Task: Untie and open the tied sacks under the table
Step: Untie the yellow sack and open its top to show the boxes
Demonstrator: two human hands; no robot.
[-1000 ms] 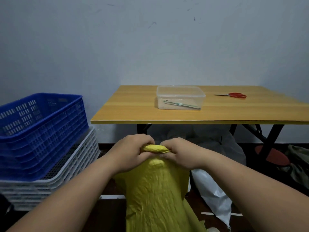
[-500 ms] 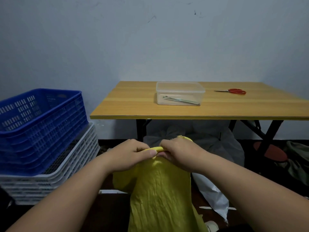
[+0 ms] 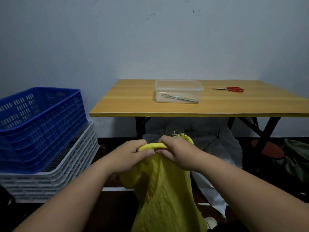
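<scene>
A yellow woven sack point(image 3: 164, 195) stands on the dark floor in front of the wooden table point(image 3: 133, 104). Its neck is twisted into a thick roll at the top. My left hand point(image 3: 129, 156) grips the left end of that roll, thumb underneath. My right hand point(image 3: 177, 153) grips the right end, and the sack's frayed mouth point(image 3: 181, 136) sticks out behind its knuckles. White sacks point(image 3: 215, 143) lie under the table, behind the yellow one.
At left a blue crate point(image 3: 40, 124) sits on stacked white crates point(image 3: 55, 178). On the table are a clear plastic box point(image 3: 178, 91) holding tweezers and red scissors point(image 3: 232, 89). A red stool point(image 3: 267, 149) and dark cloth point(image 3: 297, 158) are at right.
The frayed end of the yellow sack has come out behind my right hand, and the twisted roll between my hands has lengthened. Both hands stay on the neck.
</scene>
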